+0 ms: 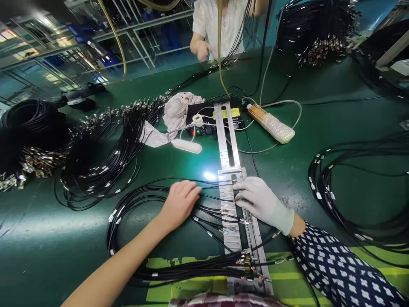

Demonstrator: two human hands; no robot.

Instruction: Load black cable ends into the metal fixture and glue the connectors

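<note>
A long slotted metal fixture [230,238] runs away from me down the middle of the bench, with several black cables [204,209] laid across it. My left hand [182,202], bare, is closed over cables just left of the fixture; its fingertips are partly hidden and slightly blurred. My right hand [260,200], in a white glove, rests at the fixture's right side with its fingertips closed at a cable end; the end itself is covered. Stripped, terminated ends [246,260] of a cable bundle lie over the near part of the fixture.
Coiled black cables [108,157] lie at left, others [332,196] at right. Behind the fixture sit a black control box [204,130], crumpled white cloth [180,108] and a plastic-wrapped tool [271,123]. A person in white [211,25] stands across the green bench [179,162]; hoses hang down.
</note>
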